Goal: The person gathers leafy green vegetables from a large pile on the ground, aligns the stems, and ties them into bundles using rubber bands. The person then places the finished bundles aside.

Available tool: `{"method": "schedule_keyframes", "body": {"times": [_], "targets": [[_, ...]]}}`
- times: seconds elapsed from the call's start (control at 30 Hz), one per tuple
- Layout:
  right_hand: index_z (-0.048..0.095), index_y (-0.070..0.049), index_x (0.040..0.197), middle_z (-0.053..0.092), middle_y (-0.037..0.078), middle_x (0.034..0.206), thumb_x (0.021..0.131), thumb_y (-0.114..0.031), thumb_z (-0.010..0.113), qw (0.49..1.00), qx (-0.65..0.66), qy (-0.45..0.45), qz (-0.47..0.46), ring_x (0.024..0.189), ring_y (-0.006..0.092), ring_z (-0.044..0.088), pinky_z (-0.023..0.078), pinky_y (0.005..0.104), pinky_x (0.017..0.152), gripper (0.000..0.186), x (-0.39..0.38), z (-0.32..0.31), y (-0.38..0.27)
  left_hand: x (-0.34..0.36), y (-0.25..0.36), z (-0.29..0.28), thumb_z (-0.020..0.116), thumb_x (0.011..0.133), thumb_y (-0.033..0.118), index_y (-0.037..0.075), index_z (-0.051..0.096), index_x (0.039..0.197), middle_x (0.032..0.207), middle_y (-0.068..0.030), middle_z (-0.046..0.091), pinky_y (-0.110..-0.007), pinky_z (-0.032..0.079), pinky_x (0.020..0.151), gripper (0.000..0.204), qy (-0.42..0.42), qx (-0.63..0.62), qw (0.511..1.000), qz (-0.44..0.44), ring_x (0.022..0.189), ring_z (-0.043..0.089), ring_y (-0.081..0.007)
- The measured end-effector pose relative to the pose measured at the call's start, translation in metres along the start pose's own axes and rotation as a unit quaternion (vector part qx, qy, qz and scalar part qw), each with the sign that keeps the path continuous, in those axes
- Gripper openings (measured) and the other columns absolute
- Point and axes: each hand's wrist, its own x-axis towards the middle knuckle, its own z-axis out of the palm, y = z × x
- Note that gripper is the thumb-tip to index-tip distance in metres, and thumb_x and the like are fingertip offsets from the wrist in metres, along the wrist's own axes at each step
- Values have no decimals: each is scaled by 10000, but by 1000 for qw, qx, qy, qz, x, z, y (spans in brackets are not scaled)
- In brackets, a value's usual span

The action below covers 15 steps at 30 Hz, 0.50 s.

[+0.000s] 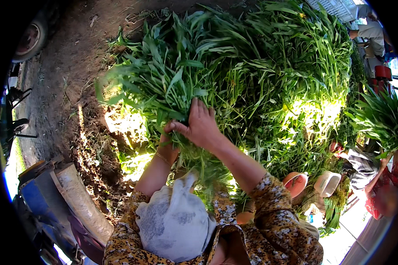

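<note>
My left hand (pixel 169 132) and my right hand (pixel 201 123) are closed together around the stems of a bunch of long-leaved greens (pixel 174 84). Its leaves fan out away from me, and their left tips are smeared by motion. The left fingers are partly covered by leaves and by the right hand's thumb. Loose stems hang below the grip and look blurred. Beyond and to the right spreads a large heap of the same greens (pixel 269 57). A whitish cloth with grey patches (pixel 174 225) lies close to me, below my hands.
To the right sit an orange bowl (pixel 294 184) and a white tub (pixel 327 183). A person in red (pixel 377 201) holds another bunch of greens (pixel 380 117); a second person (pixel 373 37) is farther back. Wheels (pixel 31 39) and a blue object (pixel 35 196) stand left, beside bare soil (pixel 82 48).
</note>
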Motion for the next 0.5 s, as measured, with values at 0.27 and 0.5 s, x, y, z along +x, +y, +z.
{"method": "schedule_keyframes", "body": {"times": [0.27,0.5], "targets": [[403,89,1205,480,275,1186,816,-590,471,964,265,-1,29,1131,408,445,358,445,953,785,3,-13,10,5,4,-54,594,748,224,8,494,1172,1082,-151,597,-416,510,829,486,68,-25,997,-24,937,605,-300],[588,2,1000,615,180,925,795,-337,629,977,35,143,153,913,336,571,458,404,769,399,60,11,90,12,2,-64,600,760,230,37,521,1141,1014,-121,617,-412,538,768,434,12,-44,998,49,873,619,-270]]}}
